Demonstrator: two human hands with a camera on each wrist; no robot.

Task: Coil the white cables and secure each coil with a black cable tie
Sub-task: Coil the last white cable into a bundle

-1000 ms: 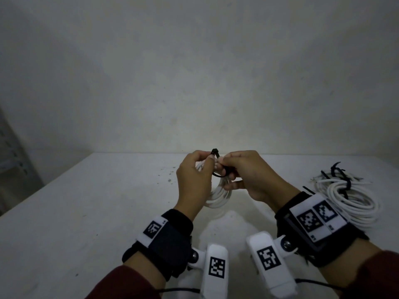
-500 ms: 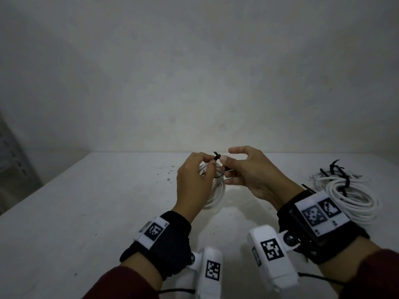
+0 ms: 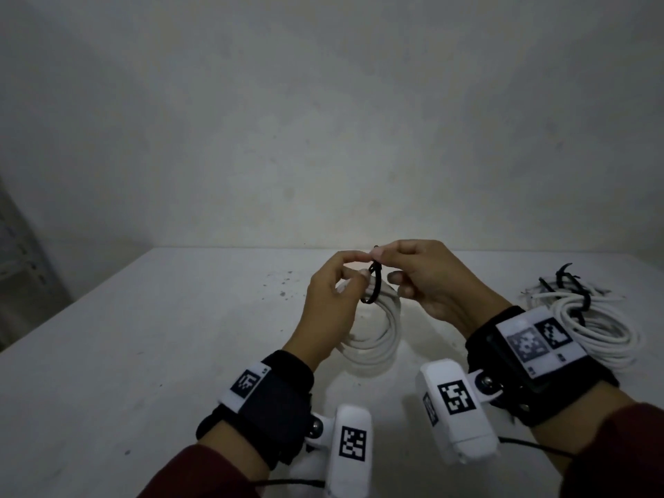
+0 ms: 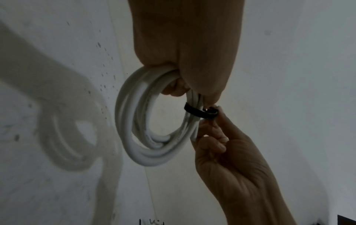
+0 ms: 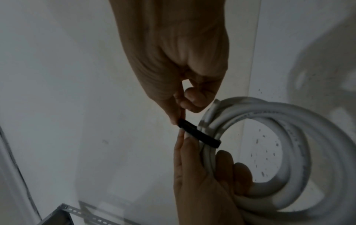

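I see the table (image 3: 151, 339) with a tied bundle of cable (image 3: 603, 328) at its right side. Above the table's middle, my left hand (image 3: 328, 307) grips the white coil (image 3: 381, 339), and my right hand (image 3: 427, 282) pinches the black tie (image 3: 372, 287) looped around it.

Dim, grainy; soft shadows; wide-angle distortion
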